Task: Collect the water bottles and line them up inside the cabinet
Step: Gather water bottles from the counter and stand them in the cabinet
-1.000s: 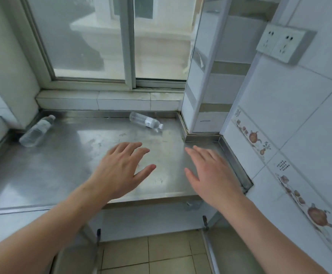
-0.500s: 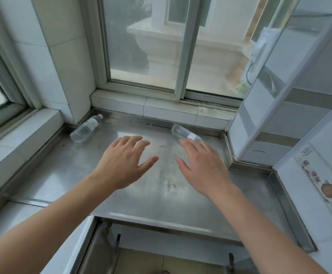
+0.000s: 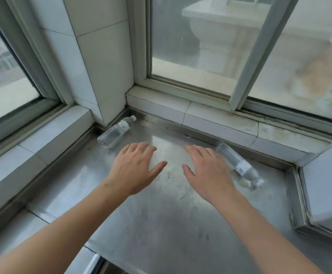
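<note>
on brushed steel counter [image 3: 161,224], ribbed (clear) bottles [image 3: 115,132]

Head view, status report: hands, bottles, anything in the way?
Left hand and right hand open, holding nothing. Left bottle and right bottle lying on steel counter. Path unobstructed.

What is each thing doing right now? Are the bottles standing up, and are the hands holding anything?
Left bottle: lying on its side in the corner of the counter, cap on, not touched.
Right bottle: lying on its side near the back ledge, beside the right hand; contact cannot be told.
Left hand: open, fingers spread, holding nothing.
Right hand: open, fingers spread, holding nothing.
Steel counter: bare, scuffed metal.
Window: looks closed.
</note>
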